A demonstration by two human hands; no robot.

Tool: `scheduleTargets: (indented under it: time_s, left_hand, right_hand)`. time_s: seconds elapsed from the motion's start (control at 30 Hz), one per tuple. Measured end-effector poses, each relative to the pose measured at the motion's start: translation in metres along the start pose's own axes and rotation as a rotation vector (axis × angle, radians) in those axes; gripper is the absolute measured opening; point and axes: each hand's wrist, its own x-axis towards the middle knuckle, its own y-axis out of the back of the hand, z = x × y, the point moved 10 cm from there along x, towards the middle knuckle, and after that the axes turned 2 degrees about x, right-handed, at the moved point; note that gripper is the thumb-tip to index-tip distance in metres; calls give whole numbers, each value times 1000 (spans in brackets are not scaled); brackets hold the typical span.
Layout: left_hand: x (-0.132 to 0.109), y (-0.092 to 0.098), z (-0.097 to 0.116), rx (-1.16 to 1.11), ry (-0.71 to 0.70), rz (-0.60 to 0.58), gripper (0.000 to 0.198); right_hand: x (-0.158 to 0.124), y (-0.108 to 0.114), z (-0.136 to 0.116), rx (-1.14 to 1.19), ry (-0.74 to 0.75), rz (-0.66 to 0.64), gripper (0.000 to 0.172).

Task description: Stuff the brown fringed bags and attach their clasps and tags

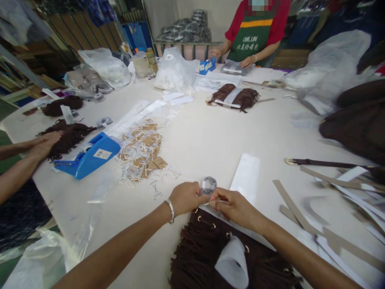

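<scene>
My left hand point(185, 198) is closed, thumb and fingers pinching the near edge of a small grey coil point(208, 184) that looks wrapped in clear film. Close beside it, my right hand point(234, 204) pinches a thin pale strip point(221, 200) at the coil's near side. Below both hands lies a dark brown fringed bag point(201, 249) with gold-coloured eyelets. A curled white sheet point(233, 265) rests on the bag. Just behind my right hand, a flat white strip of paper or film point(245, 176) lies on the table.
A blue tape dispenser point(96, 154) and a heap of tan tags with strings point(147, 150) are on the left. Another person's hands point(49, 140) touch brown fringe there. Across the table point(192, 140), a person in a green apron point(249, 40) stands behind a wrapped fringed bag point(234, 97). Belts and straps point(325, 162) lie right.
</scene>
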Motion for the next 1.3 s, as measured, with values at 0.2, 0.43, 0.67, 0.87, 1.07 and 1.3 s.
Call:
scheduleTargets:
  time_s: [0.2,0.43,0.67,0.87,1.07,1.3]
  left_hand:
    - [-6,0,-14,-253,4,-1,20]
    - [-46,-12,-48,-854,233,204,25]
    - [-61,-13,-56,-950,285,369,23]
    - [-60,-12,-54,-986,282,367,21]
    - [-61,-14,-55,-996,280,369,20]
    - [-61,-14,-57,-990,292,384,21]
  right_hand:
    - [-2,-18,5,180,-49,-72,10]
    - [5,-22,-1,-28,1,-58,10]
    - [14,-19,-15,-156,85,-37,10]
    - [18,-19,-20,-228,94,-33,9]
    - [21,-19,-21,-243,101,-35,10]
    - [22,-22,-24,-255,113,-45,10]
